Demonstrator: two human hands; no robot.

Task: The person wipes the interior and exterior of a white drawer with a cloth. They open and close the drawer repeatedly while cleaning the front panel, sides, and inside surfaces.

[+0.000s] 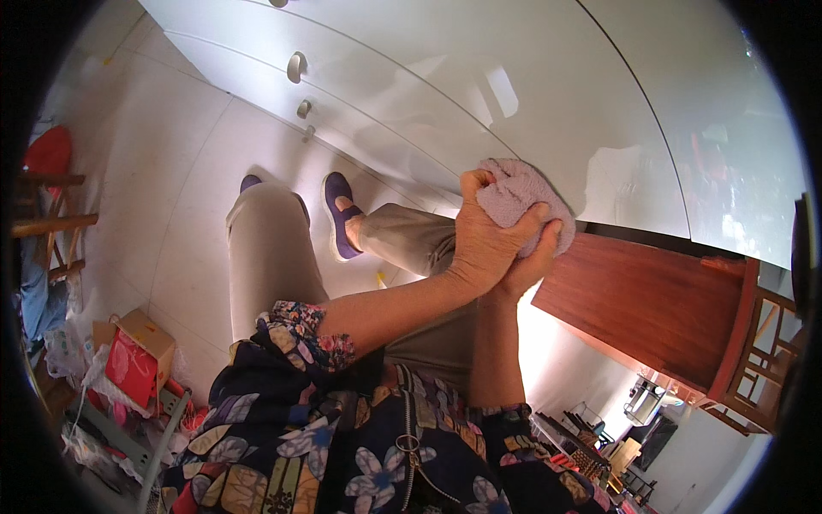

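Observation:
A folded pinkish-purple terry cloth [523,196] is held in both hands beside the glossy white cabinet front [565,128]. My left hand [485,241] grips the cloth from the near side, its fingers partly hidden by the fabric. Close against it on the right, my right hand [533,260] holds the cloth's lower part, thumb and fingers partly covered. The cloth's far edge lies at the cabinet surface; whether it presses on it I cannot tell. Curved metal knobs [296,67] stand on the cabinet's drawers at the upper left.
A reddish-brown wooden table or bench top [642,302] stands at the right beside the cabinet. At the lower left are a cardboard box [149,340], plastic bags and a metal frame. Wooden furniture [58,223] is at the left edge. My legs and purple shoes [338,218] are on the tiled floor.

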